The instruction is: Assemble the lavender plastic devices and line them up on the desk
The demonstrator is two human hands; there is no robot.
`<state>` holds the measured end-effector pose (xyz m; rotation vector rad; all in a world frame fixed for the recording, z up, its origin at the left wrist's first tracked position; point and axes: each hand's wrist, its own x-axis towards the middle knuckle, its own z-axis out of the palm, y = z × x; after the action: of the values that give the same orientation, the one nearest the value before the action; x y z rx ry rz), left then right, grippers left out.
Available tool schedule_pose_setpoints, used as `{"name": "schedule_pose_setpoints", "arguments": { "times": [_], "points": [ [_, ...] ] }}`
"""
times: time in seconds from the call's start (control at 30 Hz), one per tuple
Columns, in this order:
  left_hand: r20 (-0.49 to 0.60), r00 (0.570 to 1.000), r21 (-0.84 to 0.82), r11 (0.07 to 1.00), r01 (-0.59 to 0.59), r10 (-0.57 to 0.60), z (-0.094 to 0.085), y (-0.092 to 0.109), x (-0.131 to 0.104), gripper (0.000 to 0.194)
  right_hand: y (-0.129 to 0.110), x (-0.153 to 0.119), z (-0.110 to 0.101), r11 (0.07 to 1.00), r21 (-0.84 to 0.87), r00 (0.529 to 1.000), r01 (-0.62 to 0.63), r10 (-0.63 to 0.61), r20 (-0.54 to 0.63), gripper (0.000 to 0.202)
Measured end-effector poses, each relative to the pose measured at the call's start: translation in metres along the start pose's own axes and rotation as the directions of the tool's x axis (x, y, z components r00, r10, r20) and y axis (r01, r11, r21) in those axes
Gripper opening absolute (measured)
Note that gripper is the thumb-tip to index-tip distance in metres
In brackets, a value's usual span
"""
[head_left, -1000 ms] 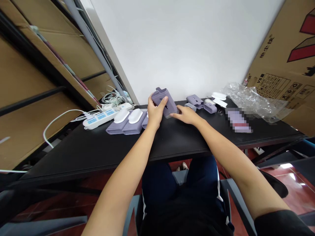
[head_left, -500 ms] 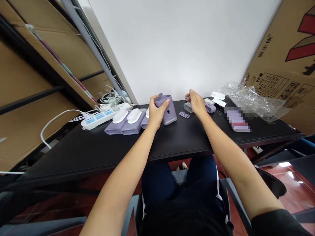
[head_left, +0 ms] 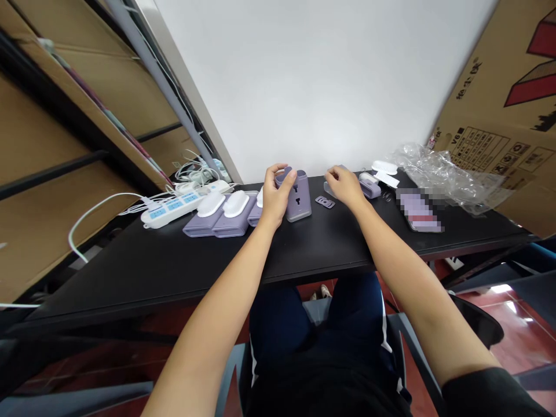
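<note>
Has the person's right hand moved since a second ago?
Yes. The right hand has moved rightward, nearer the fixed, printed cardboard box.

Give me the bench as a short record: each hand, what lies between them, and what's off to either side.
left hand: gripping purple case
right hand: at clear piece, grip unclear
between hands: flat purple plate, on black table
left side: white-topped purple units, power strip
right side: crumpled clear plastic
</note>
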<state>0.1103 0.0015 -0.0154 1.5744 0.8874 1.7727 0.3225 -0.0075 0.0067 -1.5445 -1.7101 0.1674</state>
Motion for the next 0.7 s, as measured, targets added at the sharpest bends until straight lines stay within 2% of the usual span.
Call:
{"name": "schedule_pose_setpoints", "arguments": {
  "times": [0.17, 0.33, 0.43, 0.7],
  "points": [
    [0.032, 0.999, -0.053, 0.999, -0.014, 0.016, 0.000, 0.000, 0.001, 0.052, 0.018, 0.009, -0.023, 0.964, -0.216, 0.972, -0.156, 0.112, -0.205, 0.030],
    [0.031, 1.000, -0.096, 0.995, 0.002, 0.001, 0.000, 0.003, 0.001, 0.058, 0.054, 0.018, -0.047, 0.878, -0.274, 0.889, -0.392, 0.285, -0.358, 0.030],
    [0.024, 1.000, -0.084, 0.996, -0.002, 0.004, -0.001, 0.004, 0.001, 0.056, 0.068, 0.020, -0.051, 0.837, -0.271, 0.854, -0.475, 0.365, -0.371, 0.029],
    [0.008, 1.000, -0.042, 0.999, -0.017, 0.017, 0.000, 0.004, 0.000, 0.055, 0.075, 0.021, -0.046, 0.788, -0.313, 0.844, -0.530, 0.456, -0.283, 0.027]
  ]
}}
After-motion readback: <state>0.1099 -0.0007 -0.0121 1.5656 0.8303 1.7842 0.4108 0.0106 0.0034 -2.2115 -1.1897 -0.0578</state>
